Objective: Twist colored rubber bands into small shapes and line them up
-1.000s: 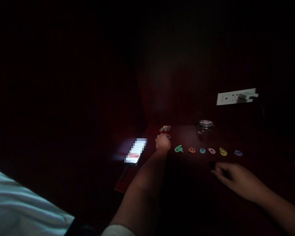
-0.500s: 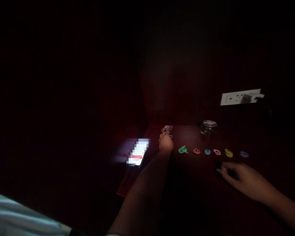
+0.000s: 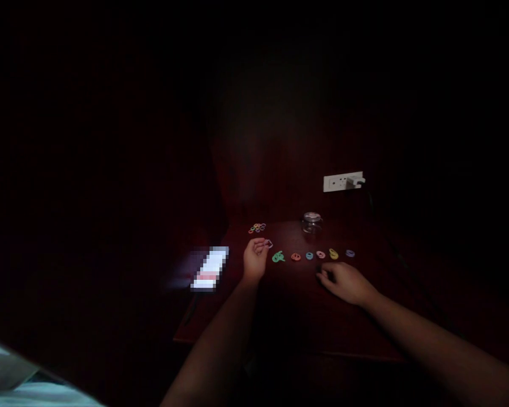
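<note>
My left hand (image 3: pixel 254 259) is closed, its thumb and fingers pinching a pale hair tie (image 3: pixel 270 244) above the tabletop. Behind it lies a mixed pile of small coloured hair ties (image 3: pixel 258 228). To its right, a row of hair ties sorted by colour runs across the table: green (image 3: pixel 278 257), orange (image 3: pixel 296 257), blue (image 3: pixel 309 256), pink (image 3: pixel 320 255), yellow (image 3: pixel 333 254) and purple (image 3: pixel 350 254). My right hand (image 3: pixel 346 282) rests just in front of the yellow ones, loosely curled with thumb and fingers apart and nothing visible in it.
At the back of the dark red table (image 3: pixel 288 316) stands a clear lidded jar (image 3: pixel 311 224). A lit phone (image 3: pixel 211 268), its screen blurred, lies at the left edge. On the wall is a white socket (image 3: pixel 343 181) with a plug in it. The surroundings are very dark.
My left hand has drawn back from the pile and now holds up a pale hair tie. My right hand stays in front of the row. The whole view has shifted and shows more of the table.
</note>
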`<state>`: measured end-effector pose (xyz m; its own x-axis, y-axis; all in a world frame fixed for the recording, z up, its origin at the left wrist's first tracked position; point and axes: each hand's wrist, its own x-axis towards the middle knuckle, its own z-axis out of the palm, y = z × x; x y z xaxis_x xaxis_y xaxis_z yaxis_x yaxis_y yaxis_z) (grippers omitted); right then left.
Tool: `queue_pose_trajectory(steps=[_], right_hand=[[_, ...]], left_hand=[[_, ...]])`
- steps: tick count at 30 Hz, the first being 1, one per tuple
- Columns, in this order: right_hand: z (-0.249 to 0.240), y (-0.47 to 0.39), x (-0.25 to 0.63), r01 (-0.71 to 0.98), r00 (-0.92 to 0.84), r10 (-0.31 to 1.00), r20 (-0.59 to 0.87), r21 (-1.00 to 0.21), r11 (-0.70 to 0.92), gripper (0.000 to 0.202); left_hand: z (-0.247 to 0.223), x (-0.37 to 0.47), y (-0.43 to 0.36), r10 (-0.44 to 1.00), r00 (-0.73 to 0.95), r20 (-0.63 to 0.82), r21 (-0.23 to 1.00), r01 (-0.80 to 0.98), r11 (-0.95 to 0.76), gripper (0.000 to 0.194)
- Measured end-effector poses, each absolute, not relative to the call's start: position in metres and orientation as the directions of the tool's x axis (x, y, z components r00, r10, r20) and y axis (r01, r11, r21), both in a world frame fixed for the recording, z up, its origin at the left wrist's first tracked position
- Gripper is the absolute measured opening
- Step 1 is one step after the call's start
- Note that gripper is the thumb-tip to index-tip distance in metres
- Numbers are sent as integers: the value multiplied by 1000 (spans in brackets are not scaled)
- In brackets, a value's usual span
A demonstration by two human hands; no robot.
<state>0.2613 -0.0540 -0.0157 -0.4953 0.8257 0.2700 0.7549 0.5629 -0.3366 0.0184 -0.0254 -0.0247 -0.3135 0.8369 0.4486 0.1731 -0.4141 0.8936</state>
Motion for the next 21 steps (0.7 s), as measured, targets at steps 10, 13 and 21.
queue_pose_trajectory(steps=[10,13,21], right_hand=[[-20,-71,239,500,-447,812,376,-647,575,22],[-23,-74,233,334,-412,808,420,-756,563,20],[-20,-79,237,279,-270,870,413,-831,481,17]], left_hand=[[-25,69,-81,895,-79,439,890,179,-420,21],[-24,90,-91,918,-2,396,908,151,-391,21],[-27,102,-94,952,-25,305,934,205,-294,18]])
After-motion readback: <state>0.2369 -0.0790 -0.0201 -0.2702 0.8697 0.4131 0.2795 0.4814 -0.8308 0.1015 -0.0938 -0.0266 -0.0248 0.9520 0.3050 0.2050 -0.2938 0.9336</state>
